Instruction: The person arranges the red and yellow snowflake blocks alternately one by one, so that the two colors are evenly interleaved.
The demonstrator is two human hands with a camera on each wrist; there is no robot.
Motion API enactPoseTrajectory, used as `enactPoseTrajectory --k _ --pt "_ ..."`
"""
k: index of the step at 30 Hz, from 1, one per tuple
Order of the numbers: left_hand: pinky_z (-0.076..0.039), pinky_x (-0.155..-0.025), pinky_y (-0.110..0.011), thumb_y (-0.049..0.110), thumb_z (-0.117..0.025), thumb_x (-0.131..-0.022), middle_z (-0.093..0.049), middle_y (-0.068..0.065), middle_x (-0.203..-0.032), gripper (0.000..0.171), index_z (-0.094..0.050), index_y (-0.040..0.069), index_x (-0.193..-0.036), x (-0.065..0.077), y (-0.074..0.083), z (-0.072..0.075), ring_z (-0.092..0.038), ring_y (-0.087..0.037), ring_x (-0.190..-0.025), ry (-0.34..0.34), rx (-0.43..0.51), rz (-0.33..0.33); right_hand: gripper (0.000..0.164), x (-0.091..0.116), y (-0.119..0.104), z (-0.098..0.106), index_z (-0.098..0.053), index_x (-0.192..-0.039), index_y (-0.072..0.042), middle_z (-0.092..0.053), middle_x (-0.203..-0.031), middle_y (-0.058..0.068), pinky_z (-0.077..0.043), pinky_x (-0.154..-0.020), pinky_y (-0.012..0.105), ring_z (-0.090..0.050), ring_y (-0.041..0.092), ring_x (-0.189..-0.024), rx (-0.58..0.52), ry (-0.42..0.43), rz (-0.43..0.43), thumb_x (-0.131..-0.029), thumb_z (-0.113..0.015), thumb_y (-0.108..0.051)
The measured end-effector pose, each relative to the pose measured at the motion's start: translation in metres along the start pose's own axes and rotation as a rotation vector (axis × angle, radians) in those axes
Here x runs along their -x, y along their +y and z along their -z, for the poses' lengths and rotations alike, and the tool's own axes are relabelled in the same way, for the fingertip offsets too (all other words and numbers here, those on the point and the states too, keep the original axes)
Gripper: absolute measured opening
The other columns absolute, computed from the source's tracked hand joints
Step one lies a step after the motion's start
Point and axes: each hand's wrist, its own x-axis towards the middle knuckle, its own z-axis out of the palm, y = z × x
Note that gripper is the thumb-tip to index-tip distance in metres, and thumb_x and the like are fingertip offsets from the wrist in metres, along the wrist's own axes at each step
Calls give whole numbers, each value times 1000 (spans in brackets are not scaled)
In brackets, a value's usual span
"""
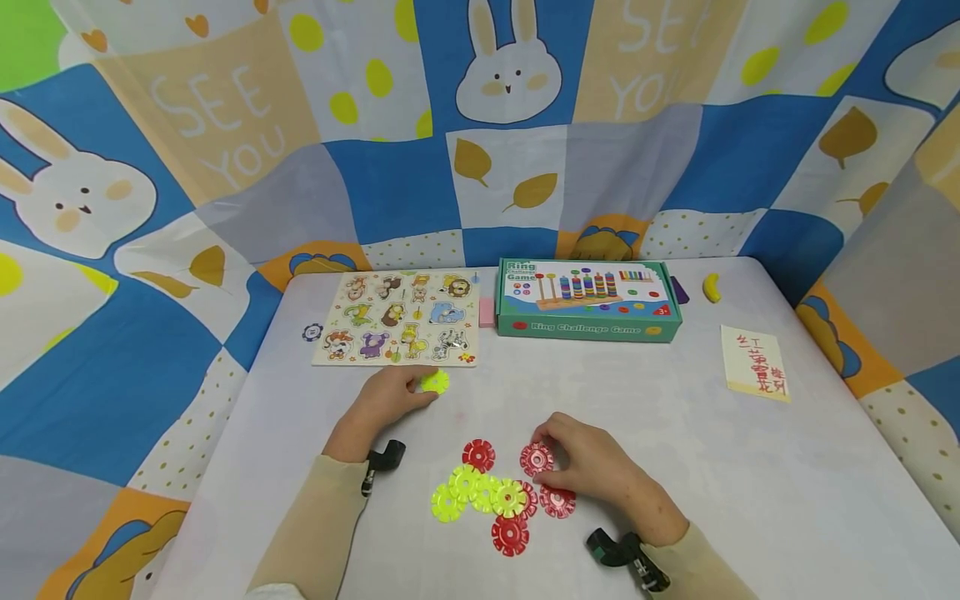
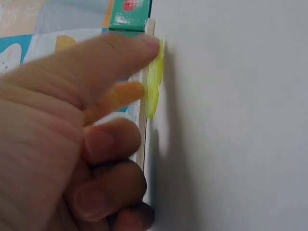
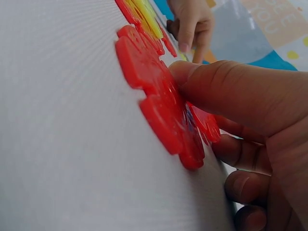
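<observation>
My left hand [image 1: 393, 396] pinches a yellow notched plastic disc [image 1: 436, 382] between thumb and forefinger, by the front edge of the animal puzzle board [image 1: 352, 354]. Edge-on in the left wrist view, that yellow disc [image 2: 155, 82] stands close to the board's side. Lower right, my right hand [image 1: 592, 462] holds a red notched disc [image 1: 537, 459] at its rim with thumb and fingers. Another red disc [image 1: 557, 502] lies just below that hand. Several yellow discs [image 1: 447, 503] overlap in a cluster left of it, with more red discs [image 1: 510, 536] around them.
Behind the discs is a green Ring Challenge Game box [image 1: 588, 327], with a pink block [image 1: 487, 312] at its left. A toy banana [image 1: 711, 287] and a handwritten note [image 1: 756, 363] lie at right. A dark blue notched disc [image 1: 312, 332] sits left of the board. Patterned cloth [image 1: 401, 187] hangs behind.
</observation>
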Motion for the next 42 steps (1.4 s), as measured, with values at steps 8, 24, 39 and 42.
enactPoseTrajectory --k 8,24,39,42 --pt "-33 -53 -31 44 -74 -78 -44 2 -61 49 -63 29 -123 4 7 10 -40 -13 -56 -9 45 2 44 0 0 0 -58 -104 -30 -52 -96 -19 -48 -77 27 -49 -1 -85 10 9 24 -69 -80 -47" --pt "-34 -56 -32 44 -75 -77 -44 1 -63 53 -62 25 -125 1 2 7 -41 -14 -59 -45 45 49 47 1 -1 0 -59 -107 -29 -54 -96 -20 -48 -76 26 -50 -1 -84 -7 -15 17 -69 -81 -44" --pt "-33 -54 -31 43 -75 -78 -44 1 -63 50 -61 27 -123 0 0 6 -40 -14 -56 -44 89 57 52 1 -2 2 -67 -119 -18 -51 -91 -15 -41 -55 18 -46 2 -69 106 -54 103 -75 -76 -45" --pt "-33 -53 -31 43 -75 -77 -44 1 -62 51 -61 26 -123 0 0 5 -40 -14 -55 -43 88 53 53 2 -2 2 -66 -120 -17 -50 -89 -14 -40 -53 18 -45 2 -67 122 -57 107 -74 -76 -43"
